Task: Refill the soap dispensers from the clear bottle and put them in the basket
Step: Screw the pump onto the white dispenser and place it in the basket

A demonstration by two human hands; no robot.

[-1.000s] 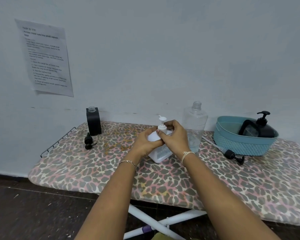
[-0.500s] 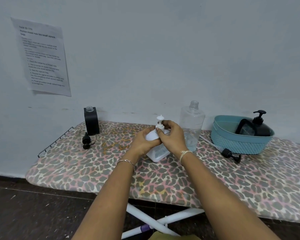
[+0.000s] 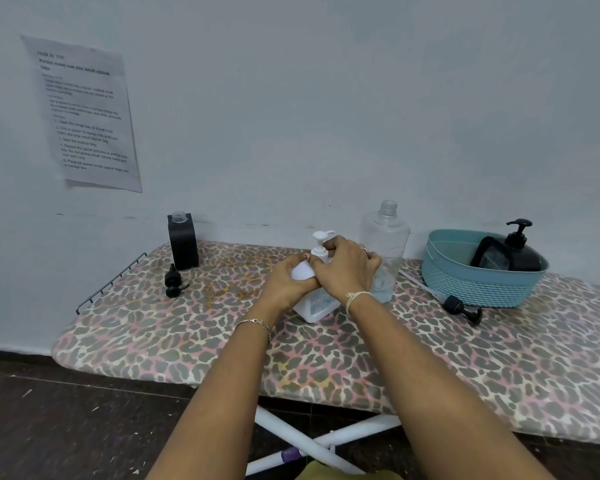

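both hands work at the middle of the leopard-print ironing board (image 3: 160,341), which stands against a pale blue wall (image 3: 326,98). the left hand (image 3: 286,284) is wrapped around the shoulder of a small white plastic soap dispenser (image 3: 317,303), fingers closed on its body. the right hand (image 3: 347,270) is closed around the neck of the same dispenser, just below its white pump head (image 3: 321,239), which sticks up above the knuckles. the dispenser's base rests on the board and the body leans slightly to the left.

directly behind the right hand stands the tall clear plastic bottle (image 3: 385,244), upright, cap off, with a shallow layer of pale liquid in its bottom. whether the hand touches it cannot be told.

at the right end of the board sits the teal woven plastic basket (image 3: 478,289). a black pump dispenser (image 3: 513,252) lies tilted inside it, pump head above the rim. just in front of the basket, on the board, lies a loose black pump with a long clear tube (image 3: 459,304).

at the left rear of the board, a square black dispenser bottle (image 3: 183,242) stands upright with its neck open. just in front of it a small black pump head (image 3: 174,282) lies on the fabric.

a printed paper sheet (image 3: 84,116) is fixed to the wall above left.
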